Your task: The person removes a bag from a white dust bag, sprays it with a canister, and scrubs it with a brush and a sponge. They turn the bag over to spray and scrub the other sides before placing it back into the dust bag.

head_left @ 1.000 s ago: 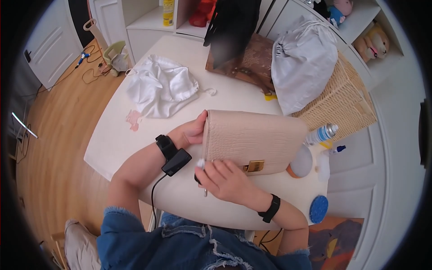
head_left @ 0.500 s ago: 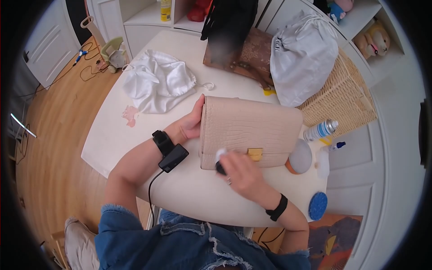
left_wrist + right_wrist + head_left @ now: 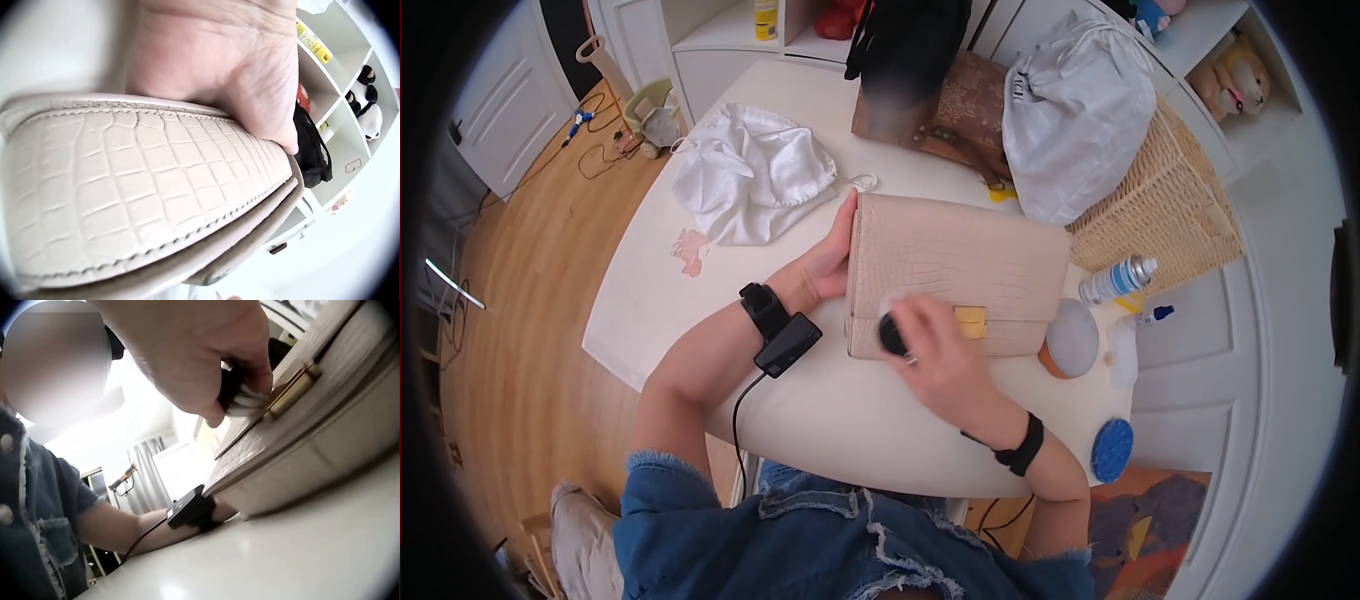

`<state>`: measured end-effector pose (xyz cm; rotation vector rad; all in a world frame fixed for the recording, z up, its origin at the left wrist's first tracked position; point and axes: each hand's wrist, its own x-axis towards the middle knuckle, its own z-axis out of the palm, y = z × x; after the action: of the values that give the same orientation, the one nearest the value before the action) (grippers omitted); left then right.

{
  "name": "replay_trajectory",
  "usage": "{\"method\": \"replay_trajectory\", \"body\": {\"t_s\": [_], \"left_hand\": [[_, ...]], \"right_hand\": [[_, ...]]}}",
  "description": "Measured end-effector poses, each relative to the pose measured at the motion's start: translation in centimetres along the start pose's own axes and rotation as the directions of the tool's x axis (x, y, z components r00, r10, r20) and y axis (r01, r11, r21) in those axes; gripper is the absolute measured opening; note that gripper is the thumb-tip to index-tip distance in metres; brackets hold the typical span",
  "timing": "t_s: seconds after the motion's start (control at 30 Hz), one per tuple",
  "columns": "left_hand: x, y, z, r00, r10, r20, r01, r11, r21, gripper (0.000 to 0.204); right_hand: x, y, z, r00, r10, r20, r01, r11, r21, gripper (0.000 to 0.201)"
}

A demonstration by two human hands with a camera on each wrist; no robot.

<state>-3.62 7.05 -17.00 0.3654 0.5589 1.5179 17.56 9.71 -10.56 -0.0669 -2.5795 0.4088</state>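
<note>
A beige crocodile-textured handbag [image 3: 960,250] with a gold clasp [image 3: 971,322] stands tilted on the white table, its flap side toward the person. The left hand [image 3: 832,262] holds its left end; in the left wrist view that hand [image 3: 219,62] lies along the stitched side panel [image 3: 137,187], thumb on the edge. Left of the clasp, the right hand [image 3: 945,360] grips a black, round-backed tool [image 3: 892,334] against the lower front. In the right wrist view, the right hand [image 3: 206,356] pinches this black piece, whose pale underside [image 3: 247,403] is at the bag's front near the clasp.
A white cloth bag [image 3: 750,180] lies at the back left. Behind the handbag are a brown patterned bag [image 3: 970,110], a white drawstring bag [image 3: 1080,120] and a wicker basket [image 3: 1170,200]. To the right stand a spray can [image 3: 1118,280], a round grey-topped container [image 3: 1072,338] and a blue disc [image 3: 1112,450].
The right hand has moved up and right from the bag's lower left corner onto its front, carrying the black tool. The handbag appears higher in view, with the left hand still at its end.
</note>
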Motion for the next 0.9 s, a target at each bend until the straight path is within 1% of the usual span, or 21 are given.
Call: {"method": "replay_trajectory", "body": {"t_s": [0.03, 0.07, 0.13, 0.17, 0.23, 0.27, 0.33, 0.37, 0.43, 0.47, 0.5, 0.57, 0.6, 0.63, 0.67, 0.7, 0.73, 0.83, 0.87, 0.9], "left_hand": [[0.0, 0.0, 0.1, 1.0, -0.004, 0.0, 0.004, 1.0, 0.003, 0.087], [-0.1, 0.1, 0.3, 1.0, -0.003, -0.011, 0.003, 1.0, 0.01, 0.087], [-0.1, 0.1, 0.3, 1.0, -0.002, -0.024, 0.003, 1.0, 0.019, 0.087], [-0.1, 0.1, 0.2, 1.0, 0.002, 0.001, -0.002, 1.0, 0.006, 0.086], [0.0, -0.1, -0.1, 1.0, 0.01, 0.024, -0.009, 1.0, -0.011, 0.086], [0.1, -0.1, -0.2, 1.0, 0.005, 0.027, -0.004, 0.999, -0.037, 0.085], [0.2, -0.1, -0.2, 1.0, 0.005, 0.03, -0.003, 0.997, -0.071, 0.084], [0.2, 0.0, 0.2, 1.0, 0.009, 0.011, -0.009, 0.998, -0.054, 0.083], [0.3, 0.1, 0.3, 1.0, 0.016, -0.008, -0.017, 0.999, -0.04, 0.082], [0.4, 0.1, 0.2, 1.0, 0.006, -0.02, -0.007, 0.999, -0.052, 0.082], [0.5, 0.1, 0.2, 0.999, -0.005, -0.032, 0.003, 0.998, -0.062, 0.082], [0.4, 0.1, -0.1, 1.0, -0.01, -0.027, 0.008, 0.998, -0.066, 0.082], [0.5, 0.0, -0.3, 1.0, -0.017, -0.023, 0.015, 0.997, -0.069, 0.083], [0.5, 0.0, -0.5, 1.0, -0.021, -0.02, 0.02, 0.998, -0.067, 0.083], [0.5, -0.1, -0.7, 1.0, -0.017, 0.015, 0.019, 0.997, -0.07, 0.083], [0.6, -0.1, -0.8, 0.999, -0.013, 0.05, 0.017, 0.997, -0.075, 0.084], [0.5, -0.1, -0.6, 0.998, -0.016, 0.052, 0.02, 0.997, -0.073, 0.084], [0.4, 0.0, -0.4, 1.0, 0.0, 0.028, 0.001, 0.999, -0.036, 0.084], [0.4, 0.0, -0.5, 0.999, -0.009, 0.05, 0.011, 0.999, -0.052, 0.084], [0.4, -0.1, -0.7, 0.997, -0.017, 0.071, 0.022, 0.997, -0.069, 0.085]], "right_hand": [[0.0, -0.6, 0.7, 0.997, -0.063, 0.039, 0.063, 0.998, 0.003, 0.06], [0.0, -1.0, 1.2, 0.998, -0.061, 0.035, 0.061, 0.998, 0.003, 0.06], [0.0, -1.5, 1.7, 0.966, -0.223, 0.132, 0.219, 0.975, 0.043, 0.059], [-0.1, -1.3, 1.8, 0.966, -0.222, 0.131, 0.218, 0.975, 0.045, 0.059], [-0.7, -0.3, 1.4, 0.984, -0.151, 0.093, 0.144, 0.987, 0.076, 0.056], [-0.9, 0.1, 0.4, 0.983, -0.152, 0.098, 0.145, 0.986, 0.078, 0.056], [-1.2, 0.9, -2.1, 0.998, 0.044, 0.053, -0.039, 0.996, -0.085, 0.056], [-1.7, 1.6, -2.7, 0.997, 0.042, 0.06, -0.037, 0.996, -0.085, 0.056], [-2.5, 2.6, -3.6, 0.984, 0.177, -0.032, -0.178, 0.984, -0.024, 0.052], [-2.6, 2.7, -3.8, 0.98, 0.182, -0.076, -0.186, 0.981, -0.047, 0.054], [-2.6, 2.7, -3.8, 0.98, 0.182, -0.075, -0.186, 0.982, -0.047, 0.054], [-2.7, 2.6, -3.5, 0.971, 0.217, -0.097, -0.217, 0.976, 0.012, 0.055], [-2.7, 2.1, -3.2, 0.975, 0.216, -0.045, -0.215, 0.976, 0.024, 0.056], [-2.7, 1.6, -2.9, 0.974, 0.219, -0.049, -0.219, 0.976, 0.023, 0.056], [-2.6, 1.1, -2.5, 0.99, 0.134, 0.04, -0.135, 0.99, 0.04, 0.056], [-2.5, 0.6, -2.2, 0.991, 0.044, 0.127, -0.052, 0.997, 0.064, 0.056], [-2.6, 0.2, -2.0, 0.984, 0.014, 0.176, -0.033, 0.994, 0.105, 0.055], [-3.3, 0.9, -2.2, 0.984, 0.058, 0.168, -0.07, 0.995, 0.068, 0.059], [-3.2, 1.1, -3.3, 0.985, 0.104, 0.134, -0.102, 0.994, -0.023, 0.057], [-3.6, 1.7, -3.9, 0.985, 0.104, 0.137, -0.102, 0.995, -0.022, 0.057]]}}
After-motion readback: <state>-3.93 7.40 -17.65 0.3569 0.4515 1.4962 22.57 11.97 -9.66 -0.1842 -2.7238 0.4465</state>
